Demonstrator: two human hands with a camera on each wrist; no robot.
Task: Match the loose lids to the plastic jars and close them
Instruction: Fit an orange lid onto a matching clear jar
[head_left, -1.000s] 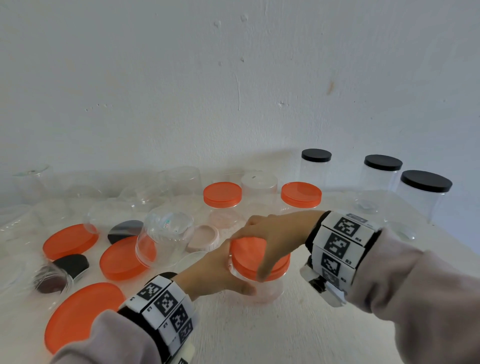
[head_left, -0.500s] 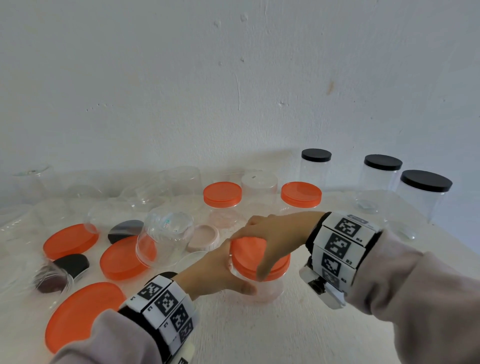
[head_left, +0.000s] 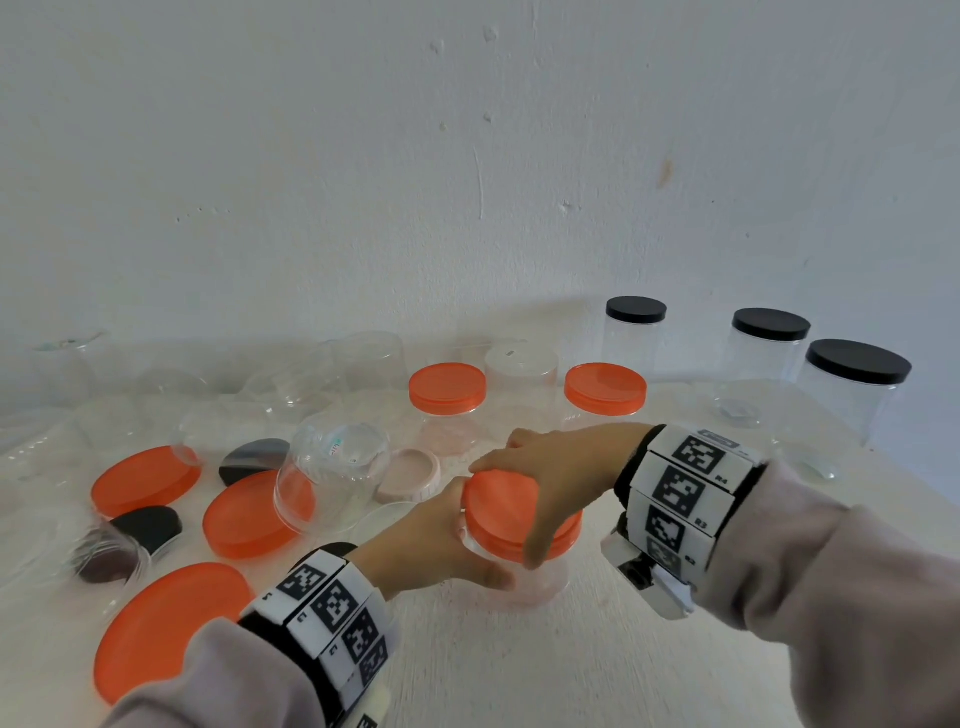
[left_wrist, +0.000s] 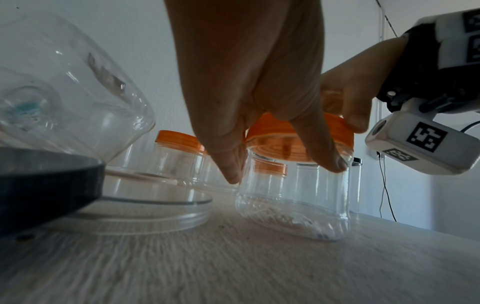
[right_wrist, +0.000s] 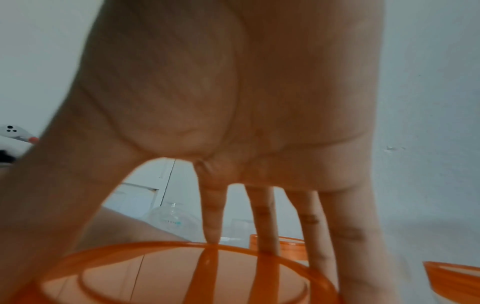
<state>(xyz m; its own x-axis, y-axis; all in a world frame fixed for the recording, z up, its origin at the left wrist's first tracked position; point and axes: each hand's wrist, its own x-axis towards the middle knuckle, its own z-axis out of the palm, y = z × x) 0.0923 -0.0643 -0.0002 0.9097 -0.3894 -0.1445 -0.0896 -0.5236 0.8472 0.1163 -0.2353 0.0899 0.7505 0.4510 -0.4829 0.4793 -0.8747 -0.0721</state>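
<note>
A small clear plastic jar (head_left: 540, 582) (left_wrist: 293, 197) stands on the white table in front of me with an orange lid (head_left: 506, 506) (left_wrist: 293, 142) (right_wrist: 182, 273) on its mouth. My left hand (head_left: 452, 540) (left_wrist: 259, 115) grips the jar's side just below the lid, thumb at the front. From above, my right hand (head_left: 540, 467) (right_wrist: 233, 123) grips the lid's rim, thumb on the near side and fingers over the far side.
Loose orange lids (head_left: 249, 512) (head_left: 166, 626) (head_left: 145, 480) and black lids (head_left: 148, 527) lie at left among open clear jars (head_left: 332, 473). Two orange-lidded jars (head_left: 447, 400) (head_left: 605, 395) stand behind. Three black-lidded jars (head_left: 857, 384) stand at the back right by the wall.
</note>
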